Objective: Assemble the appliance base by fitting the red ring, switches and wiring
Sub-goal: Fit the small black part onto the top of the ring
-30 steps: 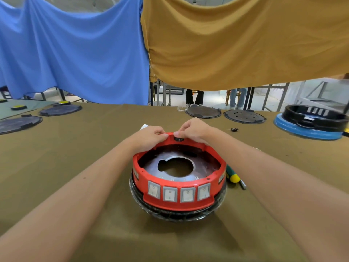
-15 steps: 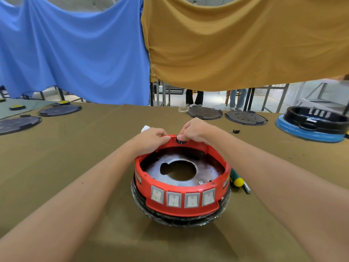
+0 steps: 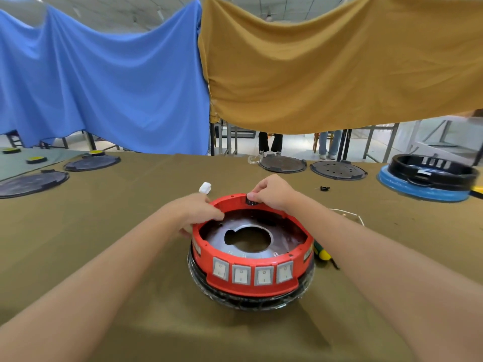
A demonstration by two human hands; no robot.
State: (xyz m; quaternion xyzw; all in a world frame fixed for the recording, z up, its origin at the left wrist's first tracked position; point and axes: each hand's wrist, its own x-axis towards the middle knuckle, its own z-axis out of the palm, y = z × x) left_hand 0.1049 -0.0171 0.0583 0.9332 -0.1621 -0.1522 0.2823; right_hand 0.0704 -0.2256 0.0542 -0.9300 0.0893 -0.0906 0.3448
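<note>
The red ring (image 3: 251,286) sits on a black appliance base (image 3: 251,303) in the middle of the table. Several white rocker switches (image 3: 252,275) line its near face. Inside lies a dark metal plate with a round hole (image 3: 248,239). My left hand (image 3: 198,212) grips the ring's far left rim, thumb inside. My right hand (image 3: 271,192) pinches a small black part (image 3: 251,201) at the far rim. A white connector (image 3: 205,188) lies on the table behind my left hand. A thin white wire (image 3: 347,214) shows beside my right forearm.
A green and yellow screwdriver (image 3: 322,254) lies right of the base. Dark round plates (image 3: 282,163) (image 3: 338,169) (image 3: 91,163) (image 3: 31,182) rest at the back. A black ring on a blue disc (image 3: 428,178) stands far right. A small black piece (image 3: 325,188) lies loose.
My left hand has slid from the far rim leftward and nearer along the ring. My right hand stays at the far rim on the small black part.
</note>
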